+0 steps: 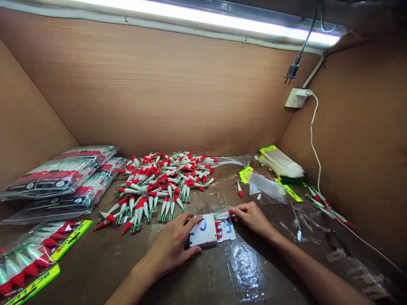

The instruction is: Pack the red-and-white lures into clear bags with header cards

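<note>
We're right over the worktop (210, 279), and here's the left hand (174, 235), fingers closed around a white block (203, 233) marked with blue letters, thumb along the near edge, the other fingers over the far one. Across from it we find the right hand (252, 218), thumb and fingertips pinched on the red end of a lure (223, 214), and that lure sits just at the block's right edge, above a white card (229, 231) with blue writing. More red tips (218, 228) show between block and card; we can't make out how they sit inside.

Behind the left hand, what a spread: a big heap of red-and-white lures (165, 178), green hooks everywhere! Over on our left, filled plastic packs (54, 178) lie stacked, with yellow-edged lure packs (34, 258) in front of them. To the right we have one loose lure (239, 189), then clear bags (282, 163) with yellow headers, piled near the wall. Above it all, a tube light (190, 15) glows, and a black plug (291, 72) dangles by the socket (296, 98).
</note>
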Available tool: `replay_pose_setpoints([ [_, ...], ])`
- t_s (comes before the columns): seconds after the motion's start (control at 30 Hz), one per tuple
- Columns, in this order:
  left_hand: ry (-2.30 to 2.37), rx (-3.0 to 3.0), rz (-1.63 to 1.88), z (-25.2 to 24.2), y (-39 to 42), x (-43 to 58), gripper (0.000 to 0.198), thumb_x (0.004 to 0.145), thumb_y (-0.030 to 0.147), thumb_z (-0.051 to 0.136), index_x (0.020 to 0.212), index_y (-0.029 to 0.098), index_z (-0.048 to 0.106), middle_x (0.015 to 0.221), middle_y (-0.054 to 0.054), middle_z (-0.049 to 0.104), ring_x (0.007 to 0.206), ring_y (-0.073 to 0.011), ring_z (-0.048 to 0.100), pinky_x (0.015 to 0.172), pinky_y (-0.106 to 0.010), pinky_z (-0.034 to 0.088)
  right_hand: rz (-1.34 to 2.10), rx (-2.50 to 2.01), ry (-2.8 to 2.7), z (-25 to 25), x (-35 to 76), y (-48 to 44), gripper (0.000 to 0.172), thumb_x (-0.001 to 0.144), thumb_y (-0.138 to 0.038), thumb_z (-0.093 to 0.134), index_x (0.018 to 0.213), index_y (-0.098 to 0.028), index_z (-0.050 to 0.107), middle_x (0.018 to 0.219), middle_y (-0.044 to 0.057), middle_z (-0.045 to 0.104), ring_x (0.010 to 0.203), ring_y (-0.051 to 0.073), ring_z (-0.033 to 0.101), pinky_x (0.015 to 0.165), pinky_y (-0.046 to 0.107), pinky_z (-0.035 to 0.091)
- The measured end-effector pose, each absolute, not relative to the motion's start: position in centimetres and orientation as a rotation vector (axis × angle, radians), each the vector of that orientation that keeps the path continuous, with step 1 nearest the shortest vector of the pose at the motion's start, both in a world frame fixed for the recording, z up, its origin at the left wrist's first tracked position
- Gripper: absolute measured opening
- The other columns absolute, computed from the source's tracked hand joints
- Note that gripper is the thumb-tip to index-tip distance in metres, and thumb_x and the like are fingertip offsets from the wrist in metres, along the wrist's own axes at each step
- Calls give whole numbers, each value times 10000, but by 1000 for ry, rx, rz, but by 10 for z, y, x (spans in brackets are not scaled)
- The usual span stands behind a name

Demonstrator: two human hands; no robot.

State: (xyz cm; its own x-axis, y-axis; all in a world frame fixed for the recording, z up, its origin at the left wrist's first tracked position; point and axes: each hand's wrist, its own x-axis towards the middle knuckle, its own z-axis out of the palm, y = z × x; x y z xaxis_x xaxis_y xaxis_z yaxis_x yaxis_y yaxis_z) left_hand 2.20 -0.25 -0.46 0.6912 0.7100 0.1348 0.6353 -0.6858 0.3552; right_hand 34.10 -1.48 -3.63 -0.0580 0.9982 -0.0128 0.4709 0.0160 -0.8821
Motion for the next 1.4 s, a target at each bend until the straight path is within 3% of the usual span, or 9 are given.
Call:
replay_pose_setpoints([
  [0.1,1069,2625,377,-4,-2,22,759,799,395,768,1469,356,412,1387,-89,509,1174,-317,576,993,-477,493,922,-1465,-1659,-34,328,-19,307,937,-435,605,956,-206,809,858,44,793,755,214,706,681,274,497],
  [0.27,1063,2631,361,-3,-3,22,756,801,381,769,1466,353,411,1389,-85,506,1174,-311,574,985,-477,499,717,-1334,-1900,-25,318,-25,215,975,-331,603,1104,-282,768,1050,31,781,923,212,708,833,307,506],
  [0.57,1030,2637,384,-7,-1,22,778,801,381,768,1483,346,396,1385,-96,508,1190,-320,560,989,-477,495,283,-1295,-2199,-43,306,-22,185,990,-279,597,1075,-272,761,883,46,716,861,205,597,752,307,464],
  [0.67,1036,2636,392,-7,-2,22,782,796,375,772,1483,355,398,1381,-90,511,1177,-316,569,978,-473,502,251,-1273,-2248,-42,306,-24,221,989,-229,584,1109,-304,754,916,48,703,891,209,587,734,299,461],
  [0.8,1042,2634,410,-6,-3,22,770,787,394,775,1470,349,422,1364,-83,524,1152,-314,585,964,-469,509,313,-1256,-2181,-33,318,-18,238,972,-195,581,1155,-273,712,1046,56,686,981,201,609,840,303,482],
  [0.93,1031,2641,432,-7,-2,22,778,775,409,783,1465,347,429,1365,-82,533,1165,-320,582,968,-470,506,127,-1629,-1865,-26,348,8,191,990,-310,540,1074,-189,663,1008,86,684,917,218,642,826,321,481],
  [1.13,1049,2634,402,-6,-4,19,787,787,421,773,1479,350,405,1388,-89,517,1163,-320,580,981,-478,496,28,-2135,-1751,-33,380,41,404,855,-539,675,1012,-171,623,999,124,702,889,271,674,707,313,456],
  [1.27,1046,2631,398,-4,-4,20,777,782,410,777,1467,355,415,1381,-88,523,1179,-323,571,987,-483,493,4,-2164,-1728,-41,378,40,291,879,-488,649,900,-198,640,887,84,720,769,244,680,609,287,400],
  [1.4,1048,2634,397,-3,-4,20,768,784,385,772,1465,358,417,1385,-89,522,1180,-327,573,978,-484,499,-76,-2125,-1710,-39,372,33,186,940,-390,579,933,-213,637,923,65,721,789,224,671,609,278,386],
])
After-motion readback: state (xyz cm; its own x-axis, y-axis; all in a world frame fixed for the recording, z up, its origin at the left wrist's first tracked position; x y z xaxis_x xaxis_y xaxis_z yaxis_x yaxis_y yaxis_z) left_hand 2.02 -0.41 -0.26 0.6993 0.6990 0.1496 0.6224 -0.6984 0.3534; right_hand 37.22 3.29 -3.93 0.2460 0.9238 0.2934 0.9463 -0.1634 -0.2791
